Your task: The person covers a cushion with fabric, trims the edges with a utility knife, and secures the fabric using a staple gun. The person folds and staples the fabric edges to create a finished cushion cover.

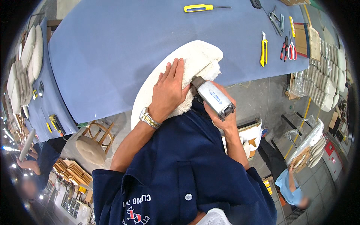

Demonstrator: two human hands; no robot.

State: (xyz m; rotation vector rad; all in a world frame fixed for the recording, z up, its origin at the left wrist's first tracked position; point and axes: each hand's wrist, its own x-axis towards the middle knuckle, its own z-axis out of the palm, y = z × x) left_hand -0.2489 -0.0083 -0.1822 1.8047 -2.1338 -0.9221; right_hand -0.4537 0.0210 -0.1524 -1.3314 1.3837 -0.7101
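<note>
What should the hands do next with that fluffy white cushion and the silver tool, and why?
Probably press the silver tool against the folded fabric edge. The right hand holds the tool with its nose at the white cushion rim, and the left hand lies flat on the fabric, pinning it down there.

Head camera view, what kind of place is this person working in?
Most likely an upholstery or furniture workshop. The left hand presses a white fabric-covered seat pad on a blue worktable, the right hand holds a staple-gun-like tool, and stacks of seat cushions stand nearby.
</note>
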